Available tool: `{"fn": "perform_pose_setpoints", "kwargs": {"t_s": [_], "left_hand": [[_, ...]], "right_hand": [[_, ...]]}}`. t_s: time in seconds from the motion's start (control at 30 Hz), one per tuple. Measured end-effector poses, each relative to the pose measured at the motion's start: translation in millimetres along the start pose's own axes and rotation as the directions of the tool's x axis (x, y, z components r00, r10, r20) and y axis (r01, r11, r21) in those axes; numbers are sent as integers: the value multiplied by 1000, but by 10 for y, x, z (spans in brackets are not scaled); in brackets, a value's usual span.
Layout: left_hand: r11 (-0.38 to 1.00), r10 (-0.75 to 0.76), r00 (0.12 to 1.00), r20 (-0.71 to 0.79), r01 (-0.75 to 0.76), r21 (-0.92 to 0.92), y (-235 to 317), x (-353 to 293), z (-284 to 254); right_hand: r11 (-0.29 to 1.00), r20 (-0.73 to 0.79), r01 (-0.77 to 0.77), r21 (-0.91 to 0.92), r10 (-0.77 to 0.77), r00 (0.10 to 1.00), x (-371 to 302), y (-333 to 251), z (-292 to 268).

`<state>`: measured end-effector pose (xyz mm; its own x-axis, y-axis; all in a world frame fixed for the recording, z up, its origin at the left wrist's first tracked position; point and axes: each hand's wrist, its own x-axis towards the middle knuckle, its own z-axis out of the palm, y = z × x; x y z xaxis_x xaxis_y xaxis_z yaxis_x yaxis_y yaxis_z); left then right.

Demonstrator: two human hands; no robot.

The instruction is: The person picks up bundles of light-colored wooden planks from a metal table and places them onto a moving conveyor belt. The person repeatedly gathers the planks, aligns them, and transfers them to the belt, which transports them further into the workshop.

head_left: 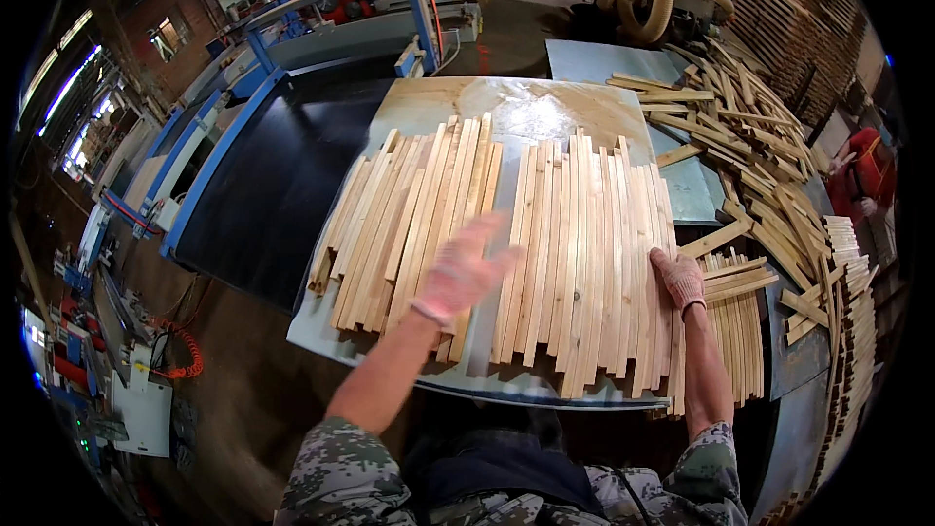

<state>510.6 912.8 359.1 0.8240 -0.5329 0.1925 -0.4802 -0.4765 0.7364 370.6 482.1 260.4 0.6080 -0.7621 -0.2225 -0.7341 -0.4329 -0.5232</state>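
Observation:
Two groups of pale wooden slats lie side by side on a grey metal table (429,107). My left hand (463,268), in a pink work glove, hovers blurred with fingers spread over the gap between the left slat group (404,214) and the right slat group (584,253). It holds nothing. My right hand (679,278), also gloved, rests flat on the right edge of the right slat group, fingers pressed against the outermost slats.
A loose heap of slats (755,156) spreads over the table to the right, with a lower stack (740,321) beside my right arm. A black conveyor belt (282,175) with a blue frame runs at left. A person in red (862,170) stands at far right.

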Motion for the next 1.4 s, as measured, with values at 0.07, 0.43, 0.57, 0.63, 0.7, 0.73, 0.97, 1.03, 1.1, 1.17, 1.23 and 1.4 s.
{"fn": "perform_pose_setpoints", "kwargs": {"t_s": [0.07, 0.43, 0.57, 0.63, 0.7, 0.73, 0.97, 1.03, 1.1, 1.17, 1.23, 1.4], "left_hand": [[990, 92, 958, -271, -60, 126, -502, 22, -589], [562, -598, 681, -422, 732, 385, -2966, 31, -1859], [607, -561, 720, -409, 693, 389, -3252, 11, -2352], [613, -555, 731, -397, 682, 398, -3589, -18, -2778], [628, -551, 738, -389, 674, 388, -3888, -60, -3153], [638, -545, 744, -386, 667, 385, -4069, -90, -3433], [538, -656, 667, -353, 742, 401, -5422, -229, -5138], [505, -651, 665, -366, 739, 445, -5893, -268, -5642], [483, -650, 654, -387, 748, 455, -6331, -285, -6094], [508, -623, 682, -382, 725, 465, -6711, -364, -6391], [426, -626, 665, -408, 729, 535, -7131, -373, -6700], [711, -591, 801, -97, 574, 407, -7670, -198, -7183]], "right_hand": [[1000, 1, 13, -24, -13, 1000, -36, -25, -30], [995, -14, 45, 87, -44, 999, -602, -939, 554], [995, -13, 21, 99, -20, 1000, -845, -1294, 856], [992, -24, 36, 122, -33, 999, -1043, -1624, 1208], [976, -27, 81, 202, -77, 997, -1244, -1926, 1532], [979, -30, 78, 187, -74, 997, -1364, -2186, 1702], [992, 30, 55, 116, -59, 998, -2200, -3908, 2933], [988, 47, 88, 128, -95, 994, -2383, -4437, 3329], [995, 125, 39, 89, -50, 991, -2515, -4911, 3659], [990, 157, 29, 137, -51, 986, -2628, -5309, 3932], [991, 173, 70, 116, -90, 981, -2794, -5720, 4163], [969, 286, 79, 232, -145, 947, -3147, -6441, 4552]]}}
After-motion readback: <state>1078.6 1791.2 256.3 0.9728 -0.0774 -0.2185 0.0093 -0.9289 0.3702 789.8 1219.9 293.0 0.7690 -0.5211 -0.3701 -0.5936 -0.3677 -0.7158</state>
